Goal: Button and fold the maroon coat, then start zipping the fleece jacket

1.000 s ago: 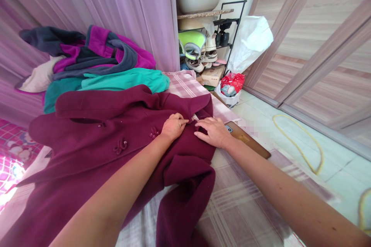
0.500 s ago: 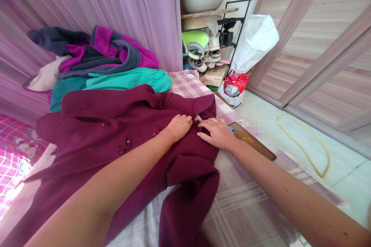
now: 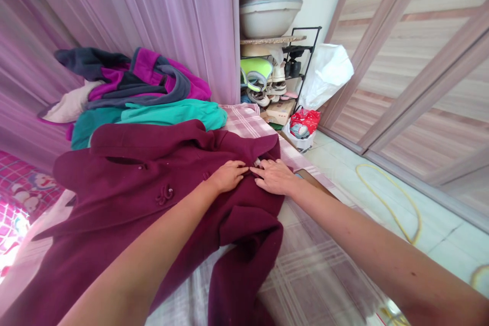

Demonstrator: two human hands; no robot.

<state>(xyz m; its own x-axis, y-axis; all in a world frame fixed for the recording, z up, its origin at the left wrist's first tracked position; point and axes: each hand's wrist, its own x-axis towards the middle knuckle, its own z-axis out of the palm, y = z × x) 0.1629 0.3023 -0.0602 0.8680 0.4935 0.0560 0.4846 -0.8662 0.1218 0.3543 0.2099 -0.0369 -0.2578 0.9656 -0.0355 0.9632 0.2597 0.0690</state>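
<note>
A maroon coat [image 3: 114, 204] lies spread front up, its collar towards the right and one sleeve [image 3: 244, 270] folded down near me. On its front is a looped knot button [image 3: 165, 193]; another lies partly behind my left hand. My left hand [image 3: 229, 175] is closed on the coat's front edge just below the collar. Facing it, my right hand [image 3: 273, 177] pinches the fabric by the neck opening, the fingertips of both hands nearly meeting. A small pale label [image 3: 257, 162] shows inside the collar. What exactly lies between the fingertips is hidden.
Green, purple and grey clothes [image 3: 168, 114] lie piled beyond the coat against a lilac curtain [image 3: 183, 25]. A brown phone [image 3: 315, 181] rests by my right forearm on the plaid cloth [image 3: 305, 254]. Past the edge stand a shoe rack [image 3: 305, 71] and bags [image 3: 303, 127].
My hands have drawn closer together at the coat's neck, the right one moving left. The view has tilted up slightly, and my right forearm now covers more of the phone.
</note>
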